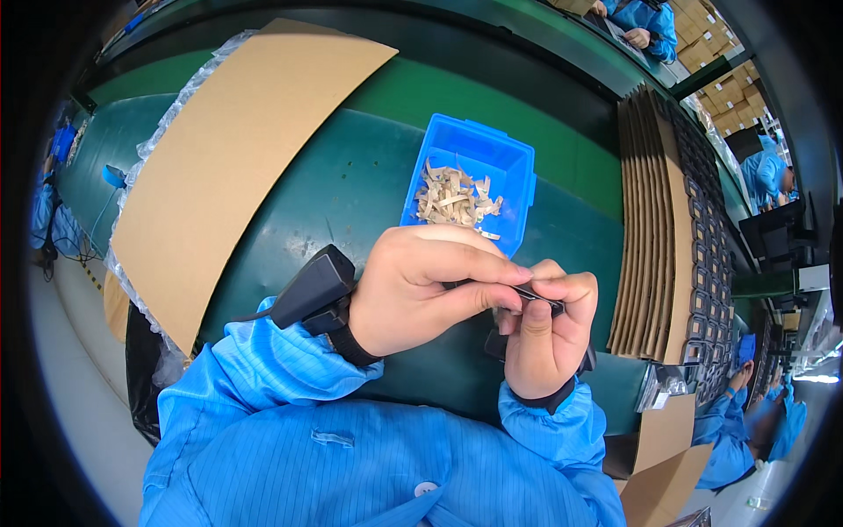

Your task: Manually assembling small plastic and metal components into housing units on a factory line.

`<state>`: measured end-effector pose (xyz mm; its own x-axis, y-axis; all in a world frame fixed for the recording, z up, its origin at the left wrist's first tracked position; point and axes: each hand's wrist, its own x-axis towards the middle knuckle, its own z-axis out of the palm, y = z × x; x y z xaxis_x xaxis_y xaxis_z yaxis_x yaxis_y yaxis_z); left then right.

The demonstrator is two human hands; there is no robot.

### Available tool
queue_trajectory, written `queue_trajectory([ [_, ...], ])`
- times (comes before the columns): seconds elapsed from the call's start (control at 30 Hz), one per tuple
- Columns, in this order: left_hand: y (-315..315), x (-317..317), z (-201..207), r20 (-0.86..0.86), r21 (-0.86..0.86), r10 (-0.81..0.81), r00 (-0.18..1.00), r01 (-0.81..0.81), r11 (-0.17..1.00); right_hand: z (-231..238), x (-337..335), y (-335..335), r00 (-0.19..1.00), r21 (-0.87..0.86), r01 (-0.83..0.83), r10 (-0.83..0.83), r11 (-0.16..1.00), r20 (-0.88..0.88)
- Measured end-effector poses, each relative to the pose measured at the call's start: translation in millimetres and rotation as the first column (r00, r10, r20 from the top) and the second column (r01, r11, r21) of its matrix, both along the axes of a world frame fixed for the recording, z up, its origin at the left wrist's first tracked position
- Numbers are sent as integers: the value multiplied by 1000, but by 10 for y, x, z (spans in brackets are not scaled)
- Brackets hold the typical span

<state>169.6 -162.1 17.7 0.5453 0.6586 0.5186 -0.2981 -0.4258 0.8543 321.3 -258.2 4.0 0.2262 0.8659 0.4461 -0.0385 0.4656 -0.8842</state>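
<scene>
My left hand [426, 277] and my right hand [553, 329] meet in front of my chest, above the green bench. Between the fingertips of both is a small, flat dark piece with a shiny edge [546, 303]; fingers cover most of it, so its kind does not show. Left thumb and forefinger pinch one end, while the right thumb and fingers close around the other. Just beyond the hands stands a blue plastic bin [516, 154] holding a heap of crumpled tan and whitish strips [452, 198].
A large cardboard sheet [255, 149] lies at the left over clear plastic wrap. Upright cardboard sheets [645, 228] stand at the right, beside rows of black framed parts [702, 263]. An open carton [672, 448] is at the lower right. Other people in blue work farther off.
</scene>
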Motion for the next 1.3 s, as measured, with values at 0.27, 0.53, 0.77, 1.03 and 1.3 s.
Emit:
queue_trajectory([
  [0.27,-5,16,-65,23,-44,-13,1000,14,999,-31,22,32,1000,13,-15,15,1000,13],
  [0.53,59,30,-12,-97,495,264,960,-184,849,128,57,-23,976,-319,-48,-24,946,-218],
  [0.77,33,68,45,-168,467,251,953,-147,872,126,83,-50,962,-313,-104,15,944,-274],
  [1.03,83,47,52,-185,642,414,891,-210,737,140,180,72,977,-377,-177,115,909,-181],
  [1.3,32,10,61,-148,729,532,834,-271,628,105,40,83,982,-353,-172,131,920,-135],
])
